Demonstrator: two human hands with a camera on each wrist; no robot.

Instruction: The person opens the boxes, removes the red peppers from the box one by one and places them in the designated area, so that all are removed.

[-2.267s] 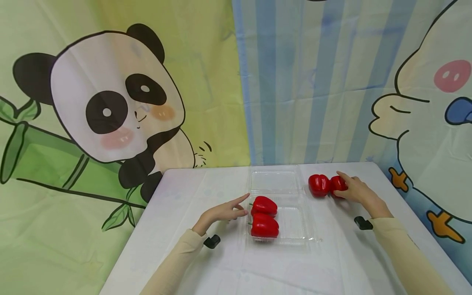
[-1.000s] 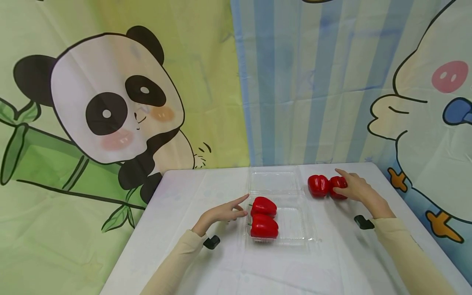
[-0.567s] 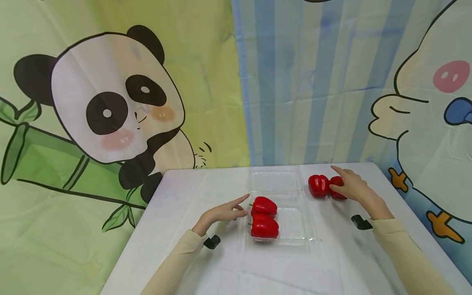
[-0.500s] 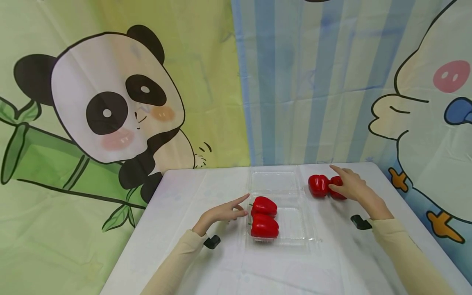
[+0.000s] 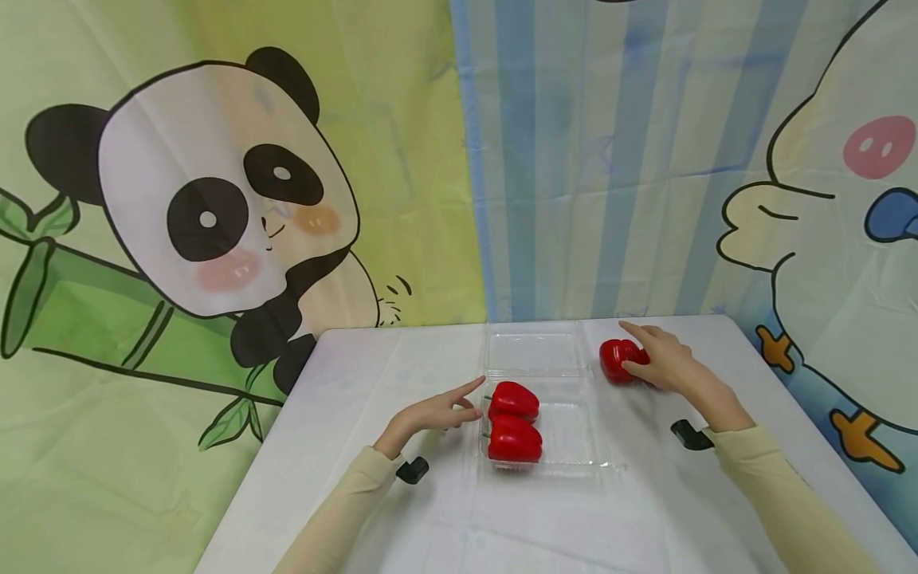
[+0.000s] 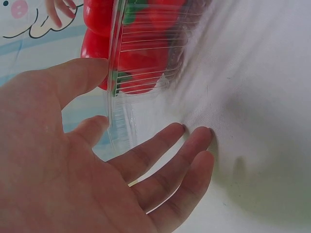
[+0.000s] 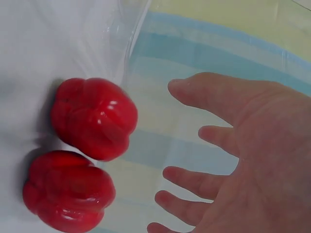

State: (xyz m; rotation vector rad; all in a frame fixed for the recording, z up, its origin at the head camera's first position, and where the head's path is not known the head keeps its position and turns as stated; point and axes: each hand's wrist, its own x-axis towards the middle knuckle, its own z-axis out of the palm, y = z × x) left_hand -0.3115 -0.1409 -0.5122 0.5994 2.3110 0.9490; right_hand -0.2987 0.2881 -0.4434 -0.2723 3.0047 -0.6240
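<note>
Two red bell peppers (image 5: 514,401) lie side by side in the left part of a clear plastic clamshell box (image 5: 570,434). My left hand (image 5: 437,410) is at the box's left side, its thumb and index fingertip against the clear rim (image 6: 111,104) in the left wrist view; the other fingers extend loosely. My right hand (image 5: 670,363) hovers over two more red bell peppers, fingers spread and holding nothing. Of these, the left pepper (image 5: 617,361) is partly covered in the head view and the right one mostly hidden. The right wrist view shows both, the right pepper (image 7: 70,191) lower.
The box's clear lid (image 5: 534,355) lies folded back toward the far edge of the white table (image 5: 402,351). Behind the table hangs a printed curtain (image 5: 559,159) with a panda and a white bird-like figure. Black wrist cameras (image 5: 412,470) sit under both wrists.
My right hand has let its fingers off the right pepper and moved left above the pair, now covering most of that pepper. The left hand and the box stay where they were.
</note>
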